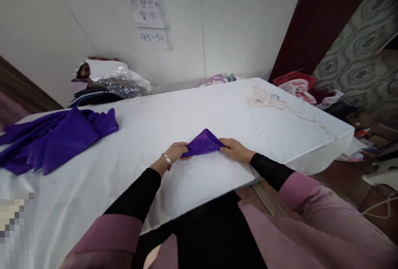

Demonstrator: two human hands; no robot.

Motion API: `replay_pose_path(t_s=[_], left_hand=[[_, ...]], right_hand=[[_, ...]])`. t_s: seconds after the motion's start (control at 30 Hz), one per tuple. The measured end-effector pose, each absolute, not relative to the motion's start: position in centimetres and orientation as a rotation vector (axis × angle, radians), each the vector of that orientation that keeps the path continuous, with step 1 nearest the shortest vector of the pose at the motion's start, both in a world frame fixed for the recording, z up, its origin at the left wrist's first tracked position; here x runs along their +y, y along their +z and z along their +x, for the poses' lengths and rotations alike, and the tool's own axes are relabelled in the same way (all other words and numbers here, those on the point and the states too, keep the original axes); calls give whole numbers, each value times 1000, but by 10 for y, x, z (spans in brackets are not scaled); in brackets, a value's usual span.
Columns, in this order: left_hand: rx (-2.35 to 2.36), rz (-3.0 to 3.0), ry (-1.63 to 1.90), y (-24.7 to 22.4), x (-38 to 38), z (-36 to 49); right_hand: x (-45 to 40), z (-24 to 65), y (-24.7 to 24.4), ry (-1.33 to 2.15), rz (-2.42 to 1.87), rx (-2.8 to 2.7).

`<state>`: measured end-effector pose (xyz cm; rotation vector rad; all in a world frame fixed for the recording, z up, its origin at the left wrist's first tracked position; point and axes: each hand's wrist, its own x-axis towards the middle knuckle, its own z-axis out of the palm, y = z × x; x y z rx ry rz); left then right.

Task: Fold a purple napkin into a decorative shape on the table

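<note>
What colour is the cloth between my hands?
Purple cloth, seen best in the head view.

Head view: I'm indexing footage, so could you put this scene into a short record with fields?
left hand: bracelet at wrist; left hand grips left corner of folded cloth
right hand: right hand grips its right corner
folded cloth: purple, peak pointing away from the person
table: white cover, floral pattern at far right
purple cloths: loosely heaped, left side
far edge: mixed fabrics, partly under clear plastic
wall: handwritten paper signs
</note>
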<state>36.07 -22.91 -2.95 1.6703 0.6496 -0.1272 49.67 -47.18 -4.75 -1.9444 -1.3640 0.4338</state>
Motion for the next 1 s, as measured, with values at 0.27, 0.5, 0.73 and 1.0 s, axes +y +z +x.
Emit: replay_pose_path(t_s=[0.27,0.5,0.73,1.0], left_hand=[[516,1431,-182,-21,-227,364],[244,1225,-336,-10,-229,358],[256,1089,-314,-23,-244,362],[381,1215,-112,-37,-249,369]], right_hand=[[-471,509,-29,1070,-1558,-763],[-475,507,-15,1190,-1499,-909],[-472,503,-19,1287,-1531,-1008],[-457,502,-35,988,-1609,-981]])
